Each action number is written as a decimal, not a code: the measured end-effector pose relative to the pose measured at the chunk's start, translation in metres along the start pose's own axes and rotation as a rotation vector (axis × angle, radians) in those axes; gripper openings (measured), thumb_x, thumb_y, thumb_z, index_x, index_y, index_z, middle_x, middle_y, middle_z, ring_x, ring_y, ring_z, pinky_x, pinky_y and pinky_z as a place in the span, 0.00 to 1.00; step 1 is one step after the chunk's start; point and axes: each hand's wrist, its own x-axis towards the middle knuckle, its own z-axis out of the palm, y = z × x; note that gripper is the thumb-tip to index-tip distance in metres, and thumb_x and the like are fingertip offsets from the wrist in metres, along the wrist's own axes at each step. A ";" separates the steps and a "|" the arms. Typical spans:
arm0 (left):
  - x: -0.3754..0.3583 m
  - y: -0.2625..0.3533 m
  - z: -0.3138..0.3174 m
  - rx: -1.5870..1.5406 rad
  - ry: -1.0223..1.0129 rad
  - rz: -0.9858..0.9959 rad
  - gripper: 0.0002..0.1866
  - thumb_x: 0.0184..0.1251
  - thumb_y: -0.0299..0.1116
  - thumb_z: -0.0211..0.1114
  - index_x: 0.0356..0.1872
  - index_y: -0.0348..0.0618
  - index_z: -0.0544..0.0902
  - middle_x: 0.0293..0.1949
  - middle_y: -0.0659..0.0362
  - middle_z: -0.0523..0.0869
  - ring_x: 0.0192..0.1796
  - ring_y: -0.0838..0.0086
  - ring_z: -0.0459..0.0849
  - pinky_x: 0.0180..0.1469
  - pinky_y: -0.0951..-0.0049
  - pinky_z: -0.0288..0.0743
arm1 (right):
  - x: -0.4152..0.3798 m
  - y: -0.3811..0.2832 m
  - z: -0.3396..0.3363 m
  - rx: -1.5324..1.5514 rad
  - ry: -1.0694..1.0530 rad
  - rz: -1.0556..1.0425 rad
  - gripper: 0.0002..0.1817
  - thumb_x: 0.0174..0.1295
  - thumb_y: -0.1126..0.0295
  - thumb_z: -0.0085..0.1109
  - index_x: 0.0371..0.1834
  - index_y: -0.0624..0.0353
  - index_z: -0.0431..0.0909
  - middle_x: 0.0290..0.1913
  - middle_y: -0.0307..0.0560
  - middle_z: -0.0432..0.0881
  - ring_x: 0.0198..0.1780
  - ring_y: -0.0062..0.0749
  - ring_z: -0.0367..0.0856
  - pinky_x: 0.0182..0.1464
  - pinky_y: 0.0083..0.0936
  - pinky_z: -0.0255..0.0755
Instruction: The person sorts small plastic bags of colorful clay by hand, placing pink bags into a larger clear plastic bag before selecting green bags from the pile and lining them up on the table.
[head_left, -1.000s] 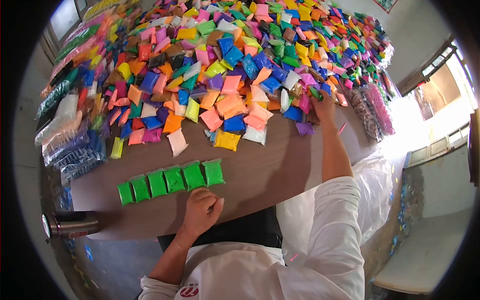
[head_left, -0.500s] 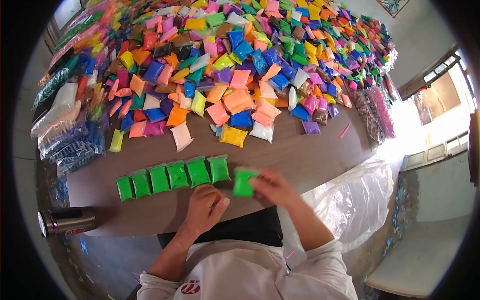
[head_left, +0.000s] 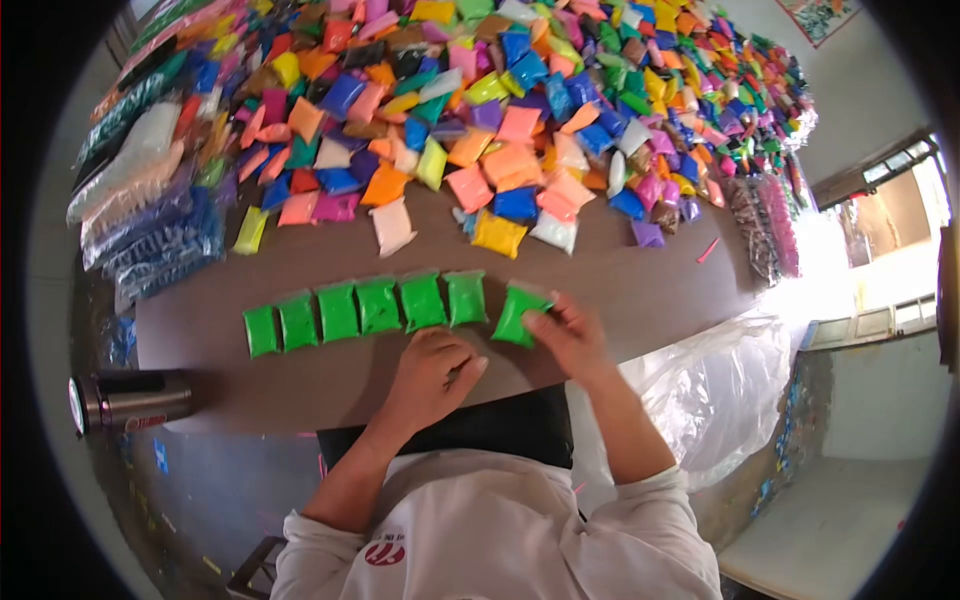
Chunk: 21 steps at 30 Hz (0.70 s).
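Observation:
My right hand [head_left: 575, 342] grips a green packet [head_left: 515, 318] by its right side, thumb on top, at the right end of a row. The packet is a small clear pouch with bright green filling, slightly tilted. To its left several like green packets stand side by side in a line, the nearest green packet [head_left: 466, 299] a small gap away. My left hand [head_left: 436, 376] is closed in a loose fist by the table's front edge, knuckles right at the lower edge of a green packet [head_left: 422, 301] in the row.
A large heap of many-coloured packets [head_left: 515, 170] covers the table's far side. Bundles of packed bags [head_left: 150, 225] lie at the left, above a steel flask [head_left: 135, 400]. A small pink stick [head_left: 708, 250] lies at the right, and clear plastic sheeting [head_left: 700, 410] hangs beyond the edge.
My right hand has moved the green packet slightly away from my body, nearer the row's level. The left hand stays curled near the row. The whole view has shifted a little.

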 end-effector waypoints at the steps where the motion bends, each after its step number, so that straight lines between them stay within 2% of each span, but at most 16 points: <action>1: -0.002 -0.001 0.001 0.005 -0.002 -0.002 0.07 0.63 0.30 0.68 0.27 0.40 0.82 0.29 0.59 0.85 0.36 0.62 0.82 0.49 0.64 0.72 | 0.003 0.000 -0.006 -0.099 0.011 -0.002 0.14 0.70 0.68 0.62 0.55 0.62 0.81 0.36 0.36 0.84 0.37 0.15 0.75 0.39 0.20 0.73; 6: -0.002 -0.004 0.005 0.064 0.006 0.028 0.08 0.61 0.32 0.71 0.27 0.41 0.82 0.29 0.60 0.85 0.37 0.63 0.83 0.48 0.64 0.73 | 0.025 0.010 -0.023 -0.489 0.036 0.019 0.15 0.66 0.68 0.65 0.52 0.66 0.81 0.32 0.43 0.84 0.35 0.18 0.77 0.38 0.25 0.73; 9: -0.002 -0.004 0.005 0.088 0.014 0.015 0.08 0.61 0.32 0.71 0.27 0.41 0.82 0.29 0.60 0.85 0.37 0.63 0.83 0.49 0.64 0.73 | 0.031 0.005 -0.017 -0.336 -0.001 0.048 0.16 0.65 0.68 0.66 0.51 0.67 0.80 0.32 0.46 0.85 0.33 0.21 0.78 0.37 0.26 0.73; 12: -0.002 -0.004 0.005 0.086 -0.005 0.005 0.08 0.61 0.32 0.71 0.27 0.41 0.83 0.29 0.59 0.85 0.37 0.63 0.83 0.49 0.64 0.74 | 0.042 0.019 -0.011 -0.284 -0.009 -0.042 0.19 0.64 0.68 0.67 0.54 0.66 0.78 0.33 0.47 0.85 0.33 0.24 0.80 0.39 0.26 0.75; 15: -0.002 -0.003 0.005 0.108 0.014 0.004 0.08 0.61 0.32 0.71 0.27 0.41 0.83 0.30 0.59 0.85 0.37 0.63 0.83 0.49 0.64 0.74 | 0.040 0.006 -0.003 -0.375 0.069 -0.066 0.24 0.63 0.69 0.69 0.59 0.65 0.75 0.36 0.46 0.85 0.34 0.24 0.81 0.40 0.25 0.77; 18: -0.002 -0.004 0.006 0.110 0.016 0.005 0.08 0.62 0.32 0.71 0.27 0.41 0.83 0.30 0.59 0.85 0.37 0.63 0.83 0.49 0.64 0.74 | 0.040 0.016 -0.006 -0.353 0.110 -0.061 0.28 0.61 0.70 0.71 0.63 0.64 0.73 0.41 0.47 0.85 0.35 0.22 0.81 0.41 0.23 0.78; 21: -0.002 -0.003 0.006 0.098 0.013 0.002 0.08 0.62 0.32 0.70 0.27 0.41 0.83 0.30 0.59 0.86 0.37 0.63 0.83 0.49 0.64 0.74 | 0.036 0.012 -0.006 -0.334 0.137 -0.018 0.28 0.59 0.71 0.73 0.62 0.62 0.74 0.48 0.50 0.85 0.36 0.20 0.81 0.40 0.23 0.78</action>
